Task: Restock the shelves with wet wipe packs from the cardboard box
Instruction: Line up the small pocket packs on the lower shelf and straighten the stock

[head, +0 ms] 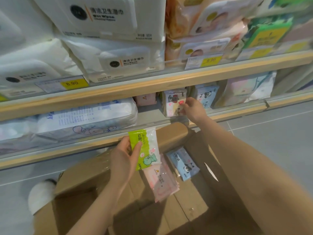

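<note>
My left hand (124,154) grips a green-and-white wet wipe pack (144,148) with a green dinosaur printed on it, thumb across the green band, held upright above the open cardboard box (94,197). I can read Chinese characters down that band, and small letters at the bottom edge that I can't make out. Behind it, the same hand holds a pink pack (161,181) that hangs down into the box. A blue pack with a panda (183,162) lies in the box just beside the pink one.

My right hand (193,108) reaches to the lower shelf (237,114) and pinches a white pack with a dark cartoon animal and a red spot (174,103), standing upright at the shelf front. Just beside it stands another blue panda pack (206,96), and further back on the left a small pink pack (146,99).

To the left on that shelf lies a large white pack with blue print and an elephant drawing (88,117). On the upper shelf, big white packs (118,58) read "Wet Wipes" under Chinese text — two yellow price tags (72,83) show 8.90 and 9.90. A white shoe (41,194) stands on the grey floor beside the box.
</note>
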A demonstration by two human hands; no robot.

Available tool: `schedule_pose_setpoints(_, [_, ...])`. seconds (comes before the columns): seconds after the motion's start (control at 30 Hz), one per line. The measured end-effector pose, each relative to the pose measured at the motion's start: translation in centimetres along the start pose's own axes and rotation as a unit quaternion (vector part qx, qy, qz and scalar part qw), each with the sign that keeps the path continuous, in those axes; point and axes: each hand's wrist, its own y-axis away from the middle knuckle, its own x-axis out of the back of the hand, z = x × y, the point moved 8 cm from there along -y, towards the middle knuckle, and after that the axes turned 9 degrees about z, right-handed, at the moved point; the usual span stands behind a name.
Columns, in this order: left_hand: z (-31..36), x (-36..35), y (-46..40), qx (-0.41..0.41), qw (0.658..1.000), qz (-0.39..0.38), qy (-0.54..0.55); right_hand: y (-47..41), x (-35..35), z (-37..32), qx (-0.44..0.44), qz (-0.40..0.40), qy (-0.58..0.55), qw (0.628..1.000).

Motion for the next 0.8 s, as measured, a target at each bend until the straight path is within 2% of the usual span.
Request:
schedule_pose_setpoints(0.2, [1.0, -1.4, -0.1, 0.063, 0.996, -0.019, 0.057, 4.5, 4.2, -2.1, 0.068, 0.003, -0.014, 0.998])
schedule_pose_setpoints(0.37, [7.4, -5.1, 0.2, 0.06, 0.985, -0.057, 0.149, 10.3, 5.8, -2.2, 0.082, -0.134, -0.061, 0.986])
schedule_pose_setpoints(0.43, [9.8, -6.5, 0.6, 0.039, 0.984, -0.073, 0.16, 11.3, 7.1, -2.3, 0.103, -0.129, -0.074, 0.983])
schedule_pose_setpoints(0.57, [12.8, -9.1, 1.3, -0.005, 0.982, -0.109, 0.157, 11.4, 10.3, -1.6, 0.087, -0.072, -0.129, 0.985])
schedule_pose_setpoints(0.63, [12.3, -9.9, 1.1, -0.04, 0.988, -0.12, 0.088, 10.7, 11.8, -1.0, 0.084, -0.039, -0.138, 0.986])
schedule_pose_setpoints(0.7, [10.9, -10.1, 0.5, -0.119, 0.984, -0.126, -0.049, 9.5, 13.2, -0.2, 0.077, 0.003, -0.141, 0.987])
schedule_pose_setpoints(0.77, [9.1, -10.5, -0.1, -0.227, 0.942, -0.142, -0.203, 7.9, 14.2, 0.8, 0.071, 0.049, -0.135, 0.987])
schedule_pose_setpoints(0.8, [8.0, -10.7, -0.3, -0.256, 0.92, -0.157, -0.253, 7.0, 14.4, 1.5, 0.064, 0.068, -0.133, 0.987])
